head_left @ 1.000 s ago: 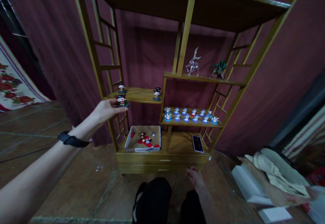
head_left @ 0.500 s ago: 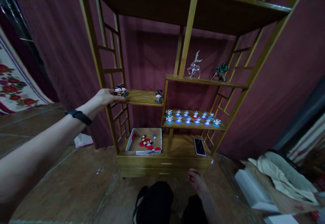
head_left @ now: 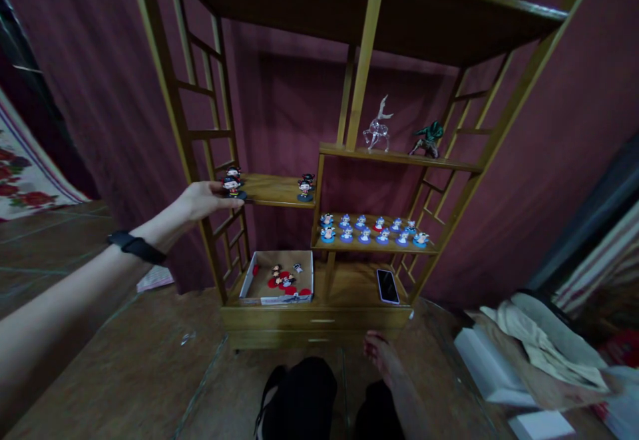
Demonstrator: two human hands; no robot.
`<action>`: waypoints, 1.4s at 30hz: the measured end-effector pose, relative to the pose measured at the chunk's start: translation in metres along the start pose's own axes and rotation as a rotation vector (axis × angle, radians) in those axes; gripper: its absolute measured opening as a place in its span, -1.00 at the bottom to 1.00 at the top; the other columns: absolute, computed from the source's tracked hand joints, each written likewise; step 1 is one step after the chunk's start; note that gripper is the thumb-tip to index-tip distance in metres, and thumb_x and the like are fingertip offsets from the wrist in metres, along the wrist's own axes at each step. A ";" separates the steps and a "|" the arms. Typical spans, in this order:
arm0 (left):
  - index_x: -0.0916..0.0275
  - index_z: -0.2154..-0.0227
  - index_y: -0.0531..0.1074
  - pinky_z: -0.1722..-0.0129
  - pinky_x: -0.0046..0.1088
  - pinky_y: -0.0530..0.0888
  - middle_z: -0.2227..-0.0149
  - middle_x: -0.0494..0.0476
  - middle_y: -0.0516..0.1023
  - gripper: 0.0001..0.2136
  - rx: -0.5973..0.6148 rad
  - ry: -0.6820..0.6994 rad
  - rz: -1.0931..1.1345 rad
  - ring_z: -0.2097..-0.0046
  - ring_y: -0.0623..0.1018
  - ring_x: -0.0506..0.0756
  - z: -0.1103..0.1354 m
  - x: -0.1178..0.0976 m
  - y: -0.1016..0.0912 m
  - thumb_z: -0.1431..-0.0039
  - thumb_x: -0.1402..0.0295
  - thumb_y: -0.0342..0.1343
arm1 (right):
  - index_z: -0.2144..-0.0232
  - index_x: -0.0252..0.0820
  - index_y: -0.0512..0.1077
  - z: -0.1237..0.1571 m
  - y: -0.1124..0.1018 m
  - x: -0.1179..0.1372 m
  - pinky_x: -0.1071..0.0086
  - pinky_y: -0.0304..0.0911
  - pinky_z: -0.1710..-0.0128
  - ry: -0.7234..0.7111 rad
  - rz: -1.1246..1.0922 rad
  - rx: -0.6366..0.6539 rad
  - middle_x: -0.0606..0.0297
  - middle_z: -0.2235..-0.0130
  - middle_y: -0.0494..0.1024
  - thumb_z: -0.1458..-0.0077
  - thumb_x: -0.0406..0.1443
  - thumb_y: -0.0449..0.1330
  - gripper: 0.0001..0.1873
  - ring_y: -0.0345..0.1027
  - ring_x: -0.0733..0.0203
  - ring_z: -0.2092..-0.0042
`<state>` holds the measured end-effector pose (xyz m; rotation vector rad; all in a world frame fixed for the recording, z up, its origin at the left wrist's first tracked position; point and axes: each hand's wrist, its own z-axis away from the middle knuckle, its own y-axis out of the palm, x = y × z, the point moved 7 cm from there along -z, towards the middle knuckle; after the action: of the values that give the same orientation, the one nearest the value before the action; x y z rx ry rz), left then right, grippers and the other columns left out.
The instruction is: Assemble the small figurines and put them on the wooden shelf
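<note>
My left hand [head_left: 204,200] reaches to the left end of the middle-left shelf board [head_left: 269,189]. Its fingers close round a small black-haired figurine [head_left: 231,187] standing at the board's front edge. Right behind that one is a second figurine [head_left: 233,172] of the same look. Two more such figurines [head_left: 305,189] are placed one behind the other at the board's right end. Low over my knees, my right hand [head_left: 382,355] hangs with loosely bent fingers and nothing visible in it. A shallow cardboard box [head_left: 249,285] below contains several small figurines and red discs.
Two rows of small blue and purple figurines [head_left: 365,234] fill the lower right shelf. Above them are a clear glass deer [head_left: 377,132] and a dark green figure [head_left: 428,139]. A phone [head_left: 387,286] lies on the bottom board. White boxes [head_left: 492,367] and cloth are on the floor at right.
The left-end figurines stood nearly side by side; the one in my left hand now stands in front of the other. The view has shifted slightly; my right hand stays low.
</note>
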<state>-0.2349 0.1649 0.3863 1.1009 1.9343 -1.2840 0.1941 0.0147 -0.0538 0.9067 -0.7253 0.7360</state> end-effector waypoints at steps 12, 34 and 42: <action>0.31 0.36 0.45 0.39 -0.43 0.43 0.38 0.11 0.55 -0.62 0.340 -0.057 0.274 0.38 0.50 0.08 0.130 0.016 0.179 0.29 0.21 0.29 | 0.51 -0.18 0.32 0.011 0.010 0.006 0.44 0.24 0.47 -0.006 0.066 0.031 0.37 0.55 0.47 0.41 -0.23 0.37 -0.64 0.37 0.30 0.50; 0.30 0.33 0.39 0.25 -0.39 0.43 0.33 0.13 0.53 -0.49 0.009 -0.002 0.243 0.29 0.50 0.09 0.084 0.004 0.072 0.44 0.21 0.36 | 0.49 -0.18 0.33 0.005 -0.001 0.001 0.46 0.26 0.48 0.038 0.053 -0.002 0.35 0.54 0.50 0.39 -0.28 0.36 -0.66 0.37 0.33 0.52; 0.41 0.19 0.35 0.27 -0.48 0.38 0.35 0.06 0.54 -0.34 -0.166 -0.040 -0.063 0.28 0.47 0.06 -0.003 0.010 -0.037 0.45 0.21 0.37 | 0.49 -0.18 0.33 0.006 0.002 0.001 0.45 0.26 0.48 0.016 0.059 0.009 0.33 0.50 0.52 0.41 -0.25 0.37 -0.64 0.38 0.31 0.51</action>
<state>-0.2714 0.1632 0.3966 0.9313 2.0197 -1.1455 0.1914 0.0102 -0.0495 0.8896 -0.7378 0.7988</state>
